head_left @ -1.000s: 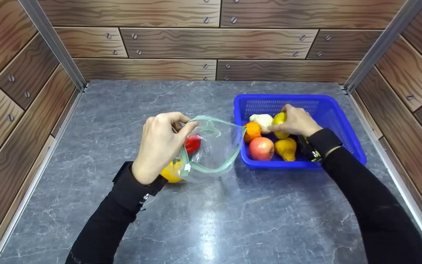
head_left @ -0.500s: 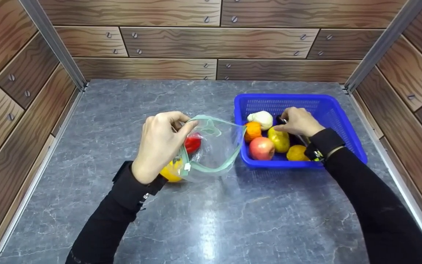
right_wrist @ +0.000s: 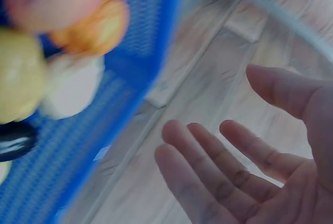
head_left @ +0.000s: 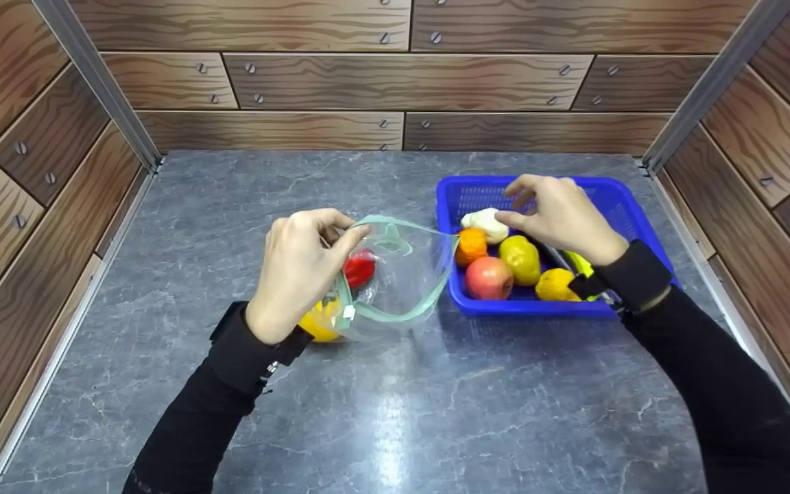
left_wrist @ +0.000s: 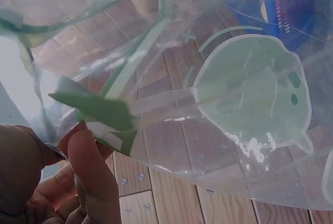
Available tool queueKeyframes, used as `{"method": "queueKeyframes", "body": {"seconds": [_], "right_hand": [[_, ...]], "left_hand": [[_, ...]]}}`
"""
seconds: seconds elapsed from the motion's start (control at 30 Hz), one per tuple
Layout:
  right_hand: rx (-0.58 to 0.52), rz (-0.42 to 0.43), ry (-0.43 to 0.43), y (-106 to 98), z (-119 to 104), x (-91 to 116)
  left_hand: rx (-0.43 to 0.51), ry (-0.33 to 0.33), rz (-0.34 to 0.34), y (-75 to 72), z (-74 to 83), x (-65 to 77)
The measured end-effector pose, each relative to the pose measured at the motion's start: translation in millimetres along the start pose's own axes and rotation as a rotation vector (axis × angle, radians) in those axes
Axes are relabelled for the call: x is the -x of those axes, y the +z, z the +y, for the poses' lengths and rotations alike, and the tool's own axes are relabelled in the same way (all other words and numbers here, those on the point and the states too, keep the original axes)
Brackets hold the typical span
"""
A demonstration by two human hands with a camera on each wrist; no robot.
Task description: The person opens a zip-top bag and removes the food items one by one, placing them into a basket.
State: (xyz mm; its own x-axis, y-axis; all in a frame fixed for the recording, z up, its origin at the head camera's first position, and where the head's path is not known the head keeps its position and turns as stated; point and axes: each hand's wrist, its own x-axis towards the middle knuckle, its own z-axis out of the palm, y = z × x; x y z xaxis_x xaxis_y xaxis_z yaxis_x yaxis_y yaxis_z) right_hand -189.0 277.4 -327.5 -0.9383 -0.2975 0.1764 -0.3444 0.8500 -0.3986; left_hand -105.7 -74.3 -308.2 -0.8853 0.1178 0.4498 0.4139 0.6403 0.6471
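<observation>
My left hand pinches the green-edged rim of a clear plastic bag, whose mouth gapes toward the right. In the left wrist view, thumb and fingertips grip the bag's green edge beside a printed green shape. A red pepper and a yellow rounded thing show at the bag's left, partly behind my hand. My right hand hovers over the blue basket with spread, loosely bent fingers and nothing in them. Under it lie a yellow-green fruit and a dark, glossy eggplant.
Also in the basket are a white bulb-like vegetable, an orange ridged one, a red apple, a yellow fruit and something bright yellow-green. Wood-patterned walls enclose the grey table on three sides.
My right hand has let go of the yellow-green fruit, which now lies nearer the apple, and has risen empty. The yellow fruit has shifted right. My left hand holds the bag as before.
</observation>
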Motion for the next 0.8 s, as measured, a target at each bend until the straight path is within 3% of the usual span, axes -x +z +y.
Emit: {"method": "queueKeyframes", "body": {"seconds": [0.17,0.37,0.43,0.57,0.8], "right_hand": [[-0.055,0.111,-0.21,1,-45,15],[-0.1,0.134,-0.466,20,-94,30],[-0.107,0.108,-0.514,28,-106,31],[-0.096,0.005,-0.529,47,-125,25],[0.033,-0.184,-0.583,97,-145,-1]], "left_hand": [[0.004,-0.004,-0.001,-0.4,-0.1,0.1],[0.007,-0.014,-0.004,-0.4,-0.3,0.4],[0.008,-0.012,-0.005,-0.3,-0.2,0.4],[0.013,-0.001,-0.005,0.1,-0.4,0.6],[0.016,0.01,-0.013,1.3,-2.6,0.4]]}}
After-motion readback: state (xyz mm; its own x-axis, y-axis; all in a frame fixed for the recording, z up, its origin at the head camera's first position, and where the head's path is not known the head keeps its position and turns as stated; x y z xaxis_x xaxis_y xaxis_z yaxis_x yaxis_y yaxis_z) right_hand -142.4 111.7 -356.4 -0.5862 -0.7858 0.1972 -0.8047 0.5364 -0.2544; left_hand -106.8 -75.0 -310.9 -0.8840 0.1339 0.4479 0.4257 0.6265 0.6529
